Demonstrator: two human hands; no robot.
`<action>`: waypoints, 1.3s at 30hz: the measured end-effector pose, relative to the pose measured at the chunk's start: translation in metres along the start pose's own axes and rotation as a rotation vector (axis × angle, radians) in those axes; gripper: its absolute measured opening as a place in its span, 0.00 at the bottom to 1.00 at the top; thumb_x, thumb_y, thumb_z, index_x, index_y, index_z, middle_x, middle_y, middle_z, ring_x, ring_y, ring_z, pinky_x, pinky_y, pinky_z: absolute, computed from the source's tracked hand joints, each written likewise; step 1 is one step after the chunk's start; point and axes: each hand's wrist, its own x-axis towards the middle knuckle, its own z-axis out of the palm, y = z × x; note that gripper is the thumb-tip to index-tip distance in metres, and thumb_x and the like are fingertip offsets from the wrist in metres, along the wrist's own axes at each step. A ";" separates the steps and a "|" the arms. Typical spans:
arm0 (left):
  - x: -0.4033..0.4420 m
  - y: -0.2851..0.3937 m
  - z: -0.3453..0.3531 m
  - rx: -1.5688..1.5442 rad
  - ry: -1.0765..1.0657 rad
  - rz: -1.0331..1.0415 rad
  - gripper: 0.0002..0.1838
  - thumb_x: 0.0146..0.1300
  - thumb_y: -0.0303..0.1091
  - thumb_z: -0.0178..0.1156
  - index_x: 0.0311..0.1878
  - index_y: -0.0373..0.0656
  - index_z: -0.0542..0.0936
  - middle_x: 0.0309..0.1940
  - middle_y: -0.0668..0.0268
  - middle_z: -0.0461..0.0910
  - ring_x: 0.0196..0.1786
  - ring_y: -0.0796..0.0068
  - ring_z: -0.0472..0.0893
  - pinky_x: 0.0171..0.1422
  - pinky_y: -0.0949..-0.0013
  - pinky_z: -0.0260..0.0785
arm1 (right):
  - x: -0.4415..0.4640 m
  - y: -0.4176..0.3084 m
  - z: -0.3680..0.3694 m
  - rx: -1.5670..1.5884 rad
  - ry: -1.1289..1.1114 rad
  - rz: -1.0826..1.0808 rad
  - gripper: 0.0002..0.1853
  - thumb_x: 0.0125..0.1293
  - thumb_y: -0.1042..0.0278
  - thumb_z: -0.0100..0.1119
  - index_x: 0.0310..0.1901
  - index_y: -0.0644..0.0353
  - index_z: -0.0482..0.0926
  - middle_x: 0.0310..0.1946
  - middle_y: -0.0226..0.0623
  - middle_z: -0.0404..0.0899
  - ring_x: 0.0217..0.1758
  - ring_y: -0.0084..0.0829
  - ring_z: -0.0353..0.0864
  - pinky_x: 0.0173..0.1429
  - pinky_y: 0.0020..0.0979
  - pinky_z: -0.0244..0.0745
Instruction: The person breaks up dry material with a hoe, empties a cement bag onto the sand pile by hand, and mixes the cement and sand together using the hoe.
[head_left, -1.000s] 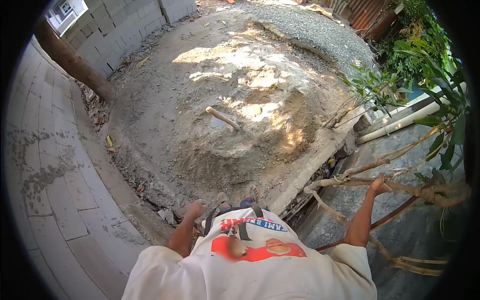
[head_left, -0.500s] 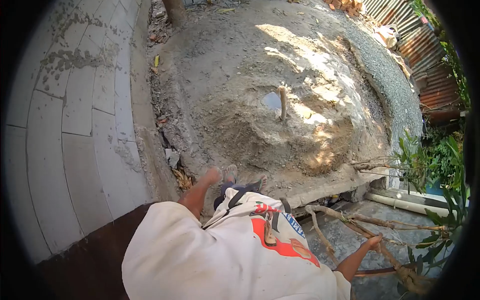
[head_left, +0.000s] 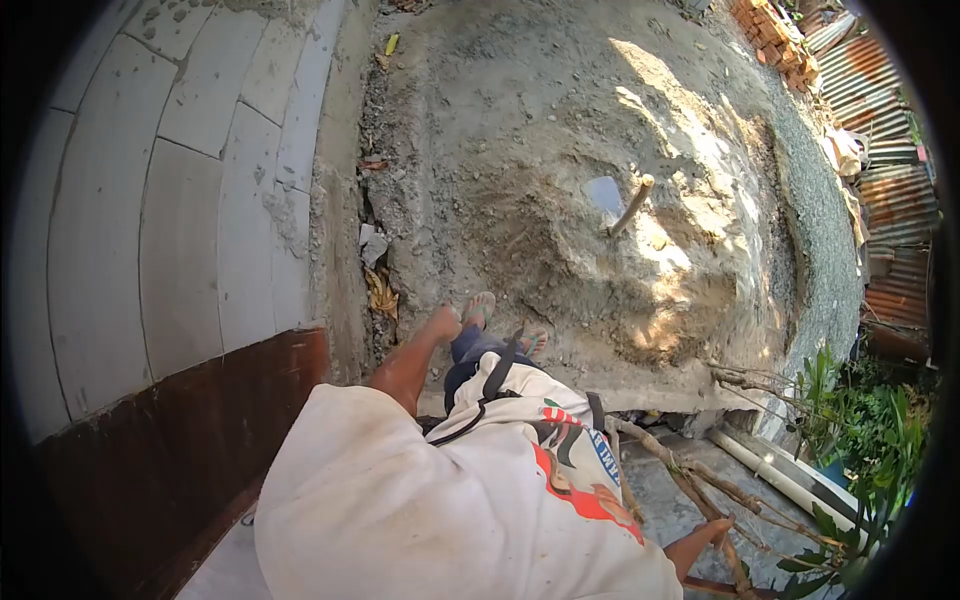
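Note:
My left hand (head_left: 445, 323) hangs at my side above the ground near my sandalled feet (head_left: 481, 308). Its fingers point down and are hidden from above, and nothing shows in it. At the lower right, my right hand (head_left: 712, 532) is wrapped round a bare brown tree branch (head_left: 690, 482). Thinner limbs fork off this branch, with leaves at the far end. In front of me a short wooden stick (head_left: 632, 206) stands tilted in a mound of grey sandy mix (head_left: 540, 235). Beside the stick lies a pale, flat patch (head_left: 604, 194) whose kind I cannot make out.
A grey tiled surface (head_left: 180, 230) runs along the left, with a brown-red edge (head_left: 190, 400) below. Gravel (head_left: 825, 240), stacked bricks (head_left: 775, 40) and rusty corrugated sheets (head_left: 890, 200) line the right. A pale pipe (head_left: 790, 480) and leafy plants (head_left: 880, 430) sit at the lower right.
My view has turned, so the mound and stick appear farther right and the stick more tilted. My right hand, still on the branch, appears lower and farther left. My left hand still hangs down.

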 end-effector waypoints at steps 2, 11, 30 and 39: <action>-0.010 -0.011 0.005 0.022 0.057 0.156 0.13 0.55 0.38 0.59 0.33 0.37 0.85 0.35 0.43 0.84 0.40 0.42 0.84 0.48 0.47 0.76 | -0.001 0.004 0.002 0.076 0.052 -0.045 0.62 0.48 0.50 0.81 0.66 0.74 0.42 0.57 0.68 0.72 0.57 0.56 0.80 0.62 0.49 0.82; -0.012 -0.028 0.000 0.061 -0.010 0.166 0.14 0.58 0.39 0.61 0.37 0.38 0.89 0.42 0.44 0.86 0.47 0.43 0.86 0.55 0.49 0.78 | 0.001 0.005 0.000 0.055 -0.010 -0.020 0.66 0.50 0.49 0.80 0.69 0.77 0.35 0.60 0.67 0.70 0.61 0.55 0.77 0.64 0.49 0.79; 0.017 0.031 -0.084 0.235 -0.098 0.463 0.12 0.55 0.35 0.57 0.32 0.37 0.86 0.30 0.47 0.85 0.34 0.49 0.86 0.41 0.50 0.75 | -0.008 0.019 0.000 0.261 -0.029 -0.182 0.69 0.58 0.51 0.74 0.77 0.78 0.26 0.69 0.77 0.59 0.71 0.62 0.69 0.71 0.50 0.67; 0.013 0.076 -0.105 0.074 -0.222 0.285 0.17 0.59 0.36 0.63 0.45 0.33 0.88 0.29 0.55 0.88 0.33 0.69 0.87 0.42 0.65 0.79 | -0.008 0.021 0.006 0.406 0.066 -0.151 0.59 0.52 0.57 0.77 0.70 0.77 0.42 0.62 0.72 0.66 0.65 0.58 0.74 0.70 0.48 0.69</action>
